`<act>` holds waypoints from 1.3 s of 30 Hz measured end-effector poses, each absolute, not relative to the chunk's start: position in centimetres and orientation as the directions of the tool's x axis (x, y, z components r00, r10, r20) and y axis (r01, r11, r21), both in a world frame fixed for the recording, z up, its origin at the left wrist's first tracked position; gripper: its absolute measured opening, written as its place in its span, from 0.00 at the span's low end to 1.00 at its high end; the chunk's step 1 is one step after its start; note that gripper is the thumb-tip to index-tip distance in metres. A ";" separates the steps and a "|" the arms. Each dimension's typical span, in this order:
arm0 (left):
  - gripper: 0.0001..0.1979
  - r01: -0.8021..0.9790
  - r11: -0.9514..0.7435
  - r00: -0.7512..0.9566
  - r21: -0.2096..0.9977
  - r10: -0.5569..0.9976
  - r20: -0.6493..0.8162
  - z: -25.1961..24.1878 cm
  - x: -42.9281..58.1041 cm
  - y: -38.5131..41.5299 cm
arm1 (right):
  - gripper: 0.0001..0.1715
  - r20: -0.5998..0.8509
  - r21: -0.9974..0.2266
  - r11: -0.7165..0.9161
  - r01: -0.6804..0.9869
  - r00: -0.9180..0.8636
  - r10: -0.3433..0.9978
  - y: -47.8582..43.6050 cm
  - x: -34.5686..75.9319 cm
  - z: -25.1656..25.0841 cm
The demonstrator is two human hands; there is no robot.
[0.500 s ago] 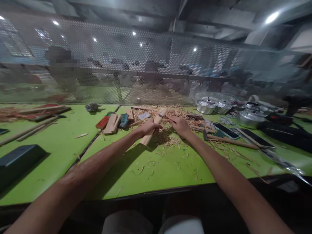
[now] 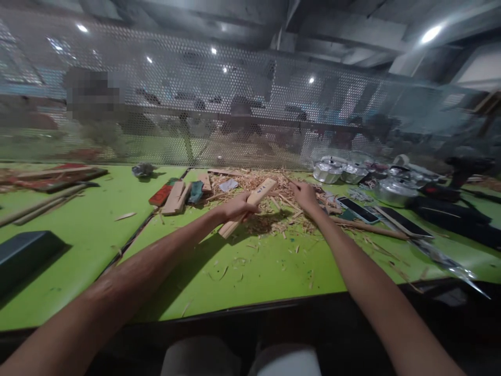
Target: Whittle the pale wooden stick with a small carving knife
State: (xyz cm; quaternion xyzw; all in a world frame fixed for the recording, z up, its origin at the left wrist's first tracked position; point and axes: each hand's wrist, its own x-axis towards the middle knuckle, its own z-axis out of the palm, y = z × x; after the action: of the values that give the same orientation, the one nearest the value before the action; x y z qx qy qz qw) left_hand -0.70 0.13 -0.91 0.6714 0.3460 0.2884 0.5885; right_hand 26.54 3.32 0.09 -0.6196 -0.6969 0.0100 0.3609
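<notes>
My left hand is closed around a pale wooden stick and holds it slanted, its far end up and to the right, its near end low over the green table. My right hand is further right and back, over a heap of wood shavings, fingers curled; a thin dark tool seems to stick out of it, but I cannot make it out. The two hands are apart.
Wooden blocks and a red piece lie left of the shavings. Metal pots, two phones and long sticks crowd the right. A dark tray sits at the left. A perforated screen backs the table.
My right hand has left the stick and moved right and back over the shavings. The left hand has tilted the stick more to the right.
</notes>
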 end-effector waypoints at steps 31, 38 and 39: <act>0.13 -0.068 0.088 0.572 0.994 0.820 -0.034 -0.4 0.6 -0.5 | 0.21 0.549 -0.399 0.479 0.782 -0.214 0.808 3.2 24.0 -0.6; 0.12 -0.014 0.026 0.579 1.000 0.815 -0.013 -1.0 -0.1 0.2 | 0.22 0.516 -0.382 0.314 0.869 -0.082 0.853 3.4 25.4 -0.2; 0.12 -0.008 0.006 0.594 1.000 0.805 0.000 -1.1 -0.2 0.3 | 0.23 0.521 -0.405 0.268 0.874 -0.020 0.853 3.7 26.1 -0.1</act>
State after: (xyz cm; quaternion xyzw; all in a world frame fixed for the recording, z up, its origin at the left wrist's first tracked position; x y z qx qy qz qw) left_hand -0.22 0.25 -1.07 0.6278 0.3171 0.3203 0.6346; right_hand 26.07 3.66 -0.08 -0.6050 -0.7139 -0.0151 0.3522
